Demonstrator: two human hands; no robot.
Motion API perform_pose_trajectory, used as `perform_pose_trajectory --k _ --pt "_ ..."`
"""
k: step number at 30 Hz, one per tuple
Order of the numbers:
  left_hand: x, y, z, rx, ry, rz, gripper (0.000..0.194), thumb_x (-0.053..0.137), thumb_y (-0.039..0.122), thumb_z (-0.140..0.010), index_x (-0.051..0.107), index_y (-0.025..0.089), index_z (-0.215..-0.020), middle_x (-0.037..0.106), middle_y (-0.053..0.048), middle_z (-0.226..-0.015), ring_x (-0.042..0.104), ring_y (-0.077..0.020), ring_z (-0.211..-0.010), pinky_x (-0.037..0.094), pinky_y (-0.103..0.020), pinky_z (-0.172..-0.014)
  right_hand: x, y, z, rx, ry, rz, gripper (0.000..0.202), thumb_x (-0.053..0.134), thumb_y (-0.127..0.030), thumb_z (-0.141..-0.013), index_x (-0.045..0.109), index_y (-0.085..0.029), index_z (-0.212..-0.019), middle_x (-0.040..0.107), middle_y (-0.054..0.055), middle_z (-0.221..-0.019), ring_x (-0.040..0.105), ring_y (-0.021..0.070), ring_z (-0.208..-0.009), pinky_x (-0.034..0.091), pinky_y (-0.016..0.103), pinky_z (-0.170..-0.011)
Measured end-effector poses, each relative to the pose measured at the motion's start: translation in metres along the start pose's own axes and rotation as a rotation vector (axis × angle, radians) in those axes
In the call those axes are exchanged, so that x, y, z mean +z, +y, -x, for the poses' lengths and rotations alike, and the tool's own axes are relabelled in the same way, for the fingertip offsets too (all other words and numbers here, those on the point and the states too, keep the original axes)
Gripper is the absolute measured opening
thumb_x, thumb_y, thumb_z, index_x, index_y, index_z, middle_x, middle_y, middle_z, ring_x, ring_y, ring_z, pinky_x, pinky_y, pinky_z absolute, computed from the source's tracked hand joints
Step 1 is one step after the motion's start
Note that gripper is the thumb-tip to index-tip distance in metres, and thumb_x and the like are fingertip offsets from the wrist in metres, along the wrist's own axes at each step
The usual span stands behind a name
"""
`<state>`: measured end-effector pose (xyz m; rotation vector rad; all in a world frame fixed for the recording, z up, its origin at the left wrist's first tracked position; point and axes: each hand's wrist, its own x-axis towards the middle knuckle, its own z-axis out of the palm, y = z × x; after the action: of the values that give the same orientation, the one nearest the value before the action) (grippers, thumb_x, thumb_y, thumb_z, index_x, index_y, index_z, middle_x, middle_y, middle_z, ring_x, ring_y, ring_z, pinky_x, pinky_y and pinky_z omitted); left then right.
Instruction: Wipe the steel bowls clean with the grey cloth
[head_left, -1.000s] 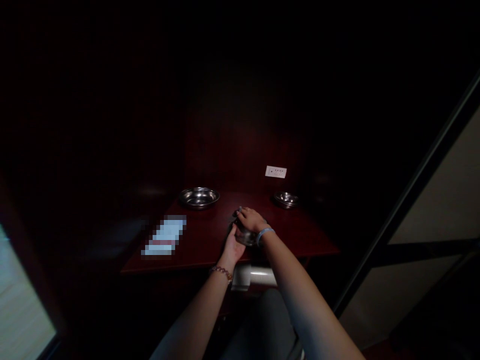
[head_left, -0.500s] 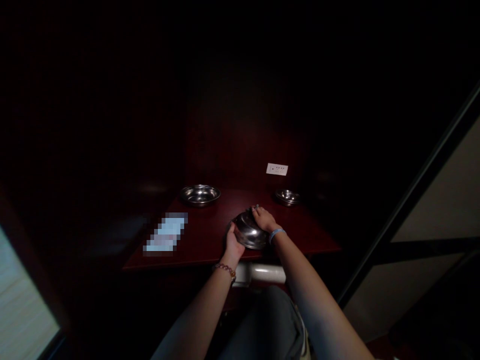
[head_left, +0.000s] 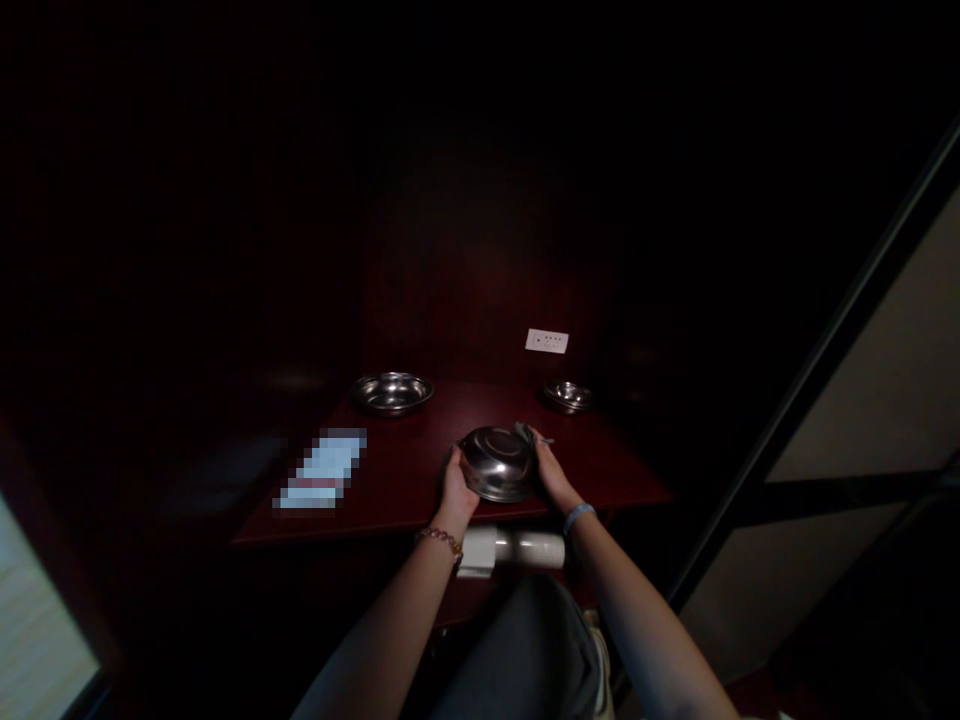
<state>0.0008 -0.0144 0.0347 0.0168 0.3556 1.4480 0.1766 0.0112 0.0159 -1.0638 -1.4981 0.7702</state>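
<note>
A shiny steel bowl (head_left: pixel 496 468) is turned upside down, its base facing up, near the front edge of the dark red table (head_left: pixel 420 500). My left hand (head_left: pixel 456 490) grips its left rim. At the bowl's right side is my right hand (head_left: pixel 550 467), with a small grey cloth (head_left: pixel 525 433) between it and the metal. Toward the back left stands a wide steel dish (head_left: pixel 393 393). Smaller steel bowls (head_left: pixel 568 396), apparently stacked, are at the back right.
A pixelated, light flat item (head_left: pixel 322 470) lies on the table's left side. Below the front edge are a white box (head_left: pixel 477 552) and a pale roll (head_left: pixel 531 549), close to my knee. A white socket panel (head_left: pixel 547 341) is on the back wall.
My right hand has moved from the bowl's upturned base to its right side, and the grey cloth shows more. The bowl's base now faces more upward. The view has shifted slightly.
</note>
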Motion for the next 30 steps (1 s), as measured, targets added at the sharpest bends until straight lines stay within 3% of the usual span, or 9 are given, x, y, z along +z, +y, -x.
perform_pose_trajectory --k 4,12,18,23,30 --pt "0.000 0.000 -0.001 0.024 0.016 -0.032 0.028 0.047 0.029 -0.096 0.067 0.014 -0.108 0.076 -0.012 -0.098 0.073 -0.0231 -0.089 0.056 -0.039 -0.088 0.007 0.002 0.017 -0.055 0.071 -0.024 0.071 0.028 -0.065 -0.095 0.040 -0.020 -0.149 0.040 0.009 -0.156 0.038 0.0191 -0.143 0.025 0.041 -0.120" --pt "-0.003 0.001 -0.003 0.011 -0.002 -0.075 0.030 0.047 0.031 -0.097 0.066 0.014 -0.113 0.076 -0.011 -0.097 0.073 -0.0229 -0.087 0.056 -0.040 -0.089 0.024 -0.008 0.049 -0.120 0.193 0.197 0.064 0.024 -0.054 -0.100 0.030 -0.019 -0.153 0.026 0.007 -0.162 0.021 0.0172 -0.150 0.015 0.041 -0.124" --pt "-0.005 0.001 -0.005 0.014 -0.033 -0.145 0.033 0.044 0.031 -0.098 0.067 0.011 -0.111 0.076 -0.011 -0.087 0.072 -0.0207 -0.076 0.057 -0.036 -0.084 0.041 -0.016 0.072 -0.152 0.213 0.432 0.057 0.023 -0.043 -0.102 0.016 -0.029 -0.157 0.016 0.005 -0.165 0.009 0.0204 -0.153 0.008 0.058 -0.121" --pt "-0.006 0.001 -0.006 -0.006 -0.059 -0.144 0.034 0.043 0.031 -0.098 0.065 0.011 -0.115 0.076 -0.011 -0.089 0.073 -0.0214 -0.075 0.057 -0.037 -0.083 0.053 -0.024 0.084 -0.188 0.245 0.594 0.057 0.022 -0.039 -0.103 0.011 -0.028 -0.158 0.014 0.007 -0.165 0.010 0.0219 -0.153 0.012 0.059 -0.120" --pt "-0.005 0.000 -0.009 -0.033 -0.077 -0.149 0.033 0.041 0.030 -0.099 0.066 0.011 -0.107 0.075 -0.008 -0.076 0.072 -0.0185 -0.065 0.059 -0.033 -0.077 0.071 -0.041 0.091 -0.268 0.249 0.783 0.057 0.026 -0.030 -0.102 0.016 -0.023 -0.157 0.012 0.006 -0.166 0.009 0.0208 -0.153 0.018 0.050 -0.122"
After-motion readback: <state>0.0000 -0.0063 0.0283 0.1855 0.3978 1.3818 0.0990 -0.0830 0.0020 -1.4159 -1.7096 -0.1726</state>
